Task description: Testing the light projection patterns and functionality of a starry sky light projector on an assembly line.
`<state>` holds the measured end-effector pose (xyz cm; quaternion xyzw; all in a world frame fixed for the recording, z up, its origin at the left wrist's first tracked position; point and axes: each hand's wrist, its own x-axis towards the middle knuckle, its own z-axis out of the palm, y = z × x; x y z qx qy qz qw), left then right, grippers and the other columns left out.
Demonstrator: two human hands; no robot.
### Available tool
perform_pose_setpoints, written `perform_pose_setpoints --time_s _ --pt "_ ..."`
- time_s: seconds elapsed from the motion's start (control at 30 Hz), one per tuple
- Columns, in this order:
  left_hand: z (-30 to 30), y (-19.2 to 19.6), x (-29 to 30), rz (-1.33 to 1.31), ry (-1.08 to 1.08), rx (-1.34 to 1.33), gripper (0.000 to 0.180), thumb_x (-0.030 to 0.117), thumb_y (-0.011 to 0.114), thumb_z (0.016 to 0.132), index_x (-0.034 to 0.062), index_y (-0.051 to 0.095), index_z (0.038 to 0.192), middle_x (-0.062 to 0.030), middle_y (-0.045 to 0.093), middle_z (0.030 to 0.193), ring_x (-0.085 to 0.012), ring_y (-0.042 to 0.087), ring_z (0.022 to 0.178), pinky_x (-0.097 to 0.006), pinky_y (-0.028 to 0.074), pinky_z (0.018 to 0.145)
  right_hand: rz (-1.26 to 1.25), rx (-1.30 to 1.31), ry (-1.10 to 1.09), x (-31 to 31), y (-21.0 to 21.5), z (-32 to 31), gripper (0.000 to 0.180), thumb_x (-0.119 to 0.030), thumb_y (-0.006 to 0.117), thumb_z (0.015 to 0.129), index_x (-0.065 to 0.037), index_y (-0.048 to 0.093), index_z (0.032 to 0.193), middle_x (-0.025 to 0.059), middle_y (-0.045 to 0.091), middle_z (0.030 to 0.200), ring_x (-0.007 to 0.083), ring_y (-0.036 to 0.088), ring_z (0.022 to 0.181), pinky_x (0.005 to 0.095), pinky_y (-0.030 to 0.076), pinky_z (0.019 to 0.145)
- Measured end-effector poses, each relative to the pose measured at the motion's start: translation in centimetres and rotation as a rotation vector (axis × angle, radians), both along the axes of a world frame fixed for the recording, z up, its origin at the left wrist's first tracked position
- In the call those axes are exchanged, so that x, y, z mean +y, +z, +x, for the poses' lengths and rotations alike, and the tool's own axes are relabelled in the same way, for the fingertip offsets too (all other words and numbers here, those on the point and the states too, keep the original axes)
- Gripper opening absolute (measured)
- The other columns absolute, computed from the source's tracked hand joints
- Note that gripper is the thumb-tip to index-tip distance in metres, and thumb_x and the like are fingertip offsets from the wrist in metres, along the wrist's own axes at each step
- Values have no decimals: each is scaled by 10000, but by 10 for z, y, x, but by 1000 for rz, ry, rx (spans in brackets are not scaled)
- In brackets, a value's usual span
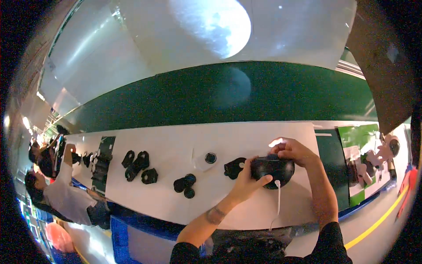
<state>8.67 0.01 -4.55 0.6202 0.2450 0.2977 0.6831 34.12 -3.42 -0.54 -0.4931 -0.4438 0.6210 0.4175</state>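
Observation:
My left hand (248, 182) is wrapped round the near left side of a black, rounded projector (283, 169) with a white cable (278, 202) plugged into its near side. My right hand (296, 152) reaches over from the far right, its fingers bent onto a dark raised part at the top. Bright light falls on those right fingertips. Whether they pinch a separate small part is hidden. Just left of the projector lies a black moulded part (234, 168), partly behind my left hand. A small round black-rimmed disc (211, 157) rests on a pale sheet nearby.
Several black moulded parts (149, 176) and a cluster of black round pieces (189, 192) lie on the white table (167, 202). A bright moon-like image (220, 26) shows on the panel ahead. At left, another person (72, 200) works; pinkish-white devices (373, 158) stand right.

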Motion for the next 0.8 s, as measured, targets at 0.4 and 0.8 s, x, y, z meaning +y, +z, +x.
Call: perform_pose_setpoints --time_s 0.4,0.8 --pt "-1 2 1 13 -7 23 878 377 835 859 -40 346 1457 -166 582 1267 -212 595 1142 -341 520 957 13 49 31 1 -1 2 486 -125 730 918 -15 552 1357 151 690 1231 208 651 1130 338 504 1022" --pt "-2 7 0 -68 -27 -29 863 385 829 868 -42 354 1449 -156 571 1302 -211 573 1187 -339 486 1007 9 55 -10 1 -3 2 485 -156 753 904 -23 571 1333 116 706 1214 175 634 1154 317 494 1004"
